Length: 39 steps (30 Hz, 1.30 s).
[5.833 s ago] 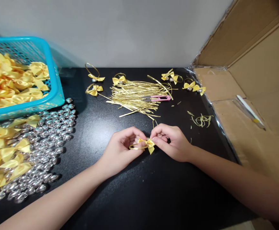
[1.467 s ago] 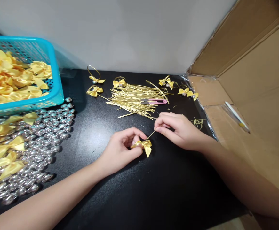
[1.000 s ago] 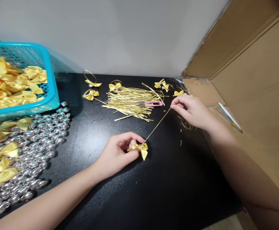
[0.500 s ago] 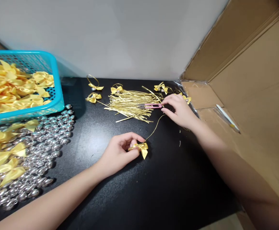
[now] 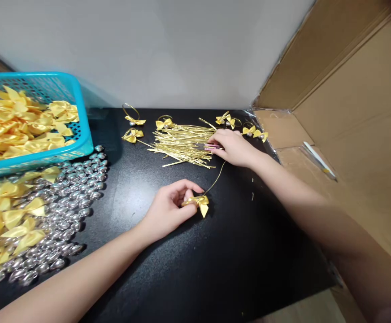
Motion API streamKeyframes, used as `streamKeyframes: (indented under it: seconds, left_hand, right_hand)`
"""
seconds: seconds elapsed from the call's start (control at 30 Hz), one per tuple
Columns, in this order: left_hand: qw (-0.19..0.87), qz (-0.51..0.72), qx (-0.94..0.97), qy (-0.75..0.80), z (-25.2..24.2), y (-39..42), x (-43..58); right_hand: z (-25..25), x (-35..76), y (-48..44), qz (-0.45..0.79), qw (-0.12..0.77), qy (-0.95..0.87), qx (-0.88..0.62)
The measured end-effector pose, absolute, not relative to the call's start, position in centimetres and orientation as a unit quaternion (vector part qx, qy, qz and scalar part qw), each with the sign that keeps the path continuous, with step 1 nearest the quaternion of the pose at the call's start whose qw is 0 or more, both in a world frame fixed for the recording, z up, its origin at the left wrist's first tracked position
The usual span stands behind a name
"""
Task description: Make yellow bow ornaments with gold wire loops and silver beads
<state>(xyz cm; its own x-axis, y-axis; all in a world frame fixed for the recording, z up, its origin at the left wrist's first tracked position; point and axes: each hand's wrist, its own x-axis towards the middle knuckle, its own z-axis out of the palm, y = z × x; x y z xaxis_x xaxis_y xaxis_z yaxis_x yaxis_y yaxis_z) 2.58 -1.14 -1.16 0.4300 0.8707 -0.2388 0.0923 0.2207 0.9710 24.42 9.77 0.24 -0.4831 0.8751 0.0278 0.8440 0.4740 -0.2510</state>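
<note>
From here, the left hand (image 5: 171, 206) pinches the yellow bow (image 5: 203, 207) on the near side while the right hand (image 5: 234, 147) grasps the pink snips (image 5: 212, 146) at the far gold ties (image 5: 178, 144), apparently for trimming, which calls for keeping the loose cord (image 5: 216, 182) steady.

I lose much of the snips (image 5: 210, 147) under the right hand (image 5: 234, 147) and part of the bow (image 5: 203, 206) inside the left hand (image 5: 170, 207); the basket (image 5: 41, 160), near the desk (image 5: 236, 251)'s back edge, is cropped.
</note>
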Motion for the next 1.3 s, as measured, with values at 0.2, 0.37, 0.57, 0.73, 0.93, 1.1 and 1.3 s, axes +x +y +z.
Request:
streamKeyframes:
  seconds: [0.2,0.37,0.57,0.73,0.93,1.1,1.3]
  left_hand:
    - [0.643,0.304,0.547,0.441,-1.3,-1.1,2.6]
    - [0.642,0.315,0.548,0.434,-1.4,-1.1,2.7]
    - [0.632,0.330,0.558,0.425,-1.3,-1.1,2.5]
    - [0.633,0.341,0.559,0.413,-1.4,-1.3,2.2]
    - [0.626,0.344,0.569,0.408,-1.4,-1.5,2.2]
    - [0.605,0.350,0.591,0.403,-1.5,-1.6,2.3]
    - [0.508,0.396,0.648,0.405,-1.6,-2.0,2.2]
  right_hand:
    - [0.5,24.4,9.7,0.044,0.088,-0.848,-0.520]
    - [1.9,24.6,7.3,0.147,0.270,-0.779,-0.546]
    - [1.8,23.2,0.2,0.584,0.330,-0.521,-0.528]
    - [0.1,22.0,-3.3,0.708,0.278,-0.406,-0.507]
    - [-0.2,22.4,-3.9,0.710,0.236,-0.399,-0.530]
    - [0.0,22.4,-4.1,0.699,0.223,-0.409,-0.542]
    - [0.1,22.8,-5.1,0.720,0.219,-0.398,-0.525]
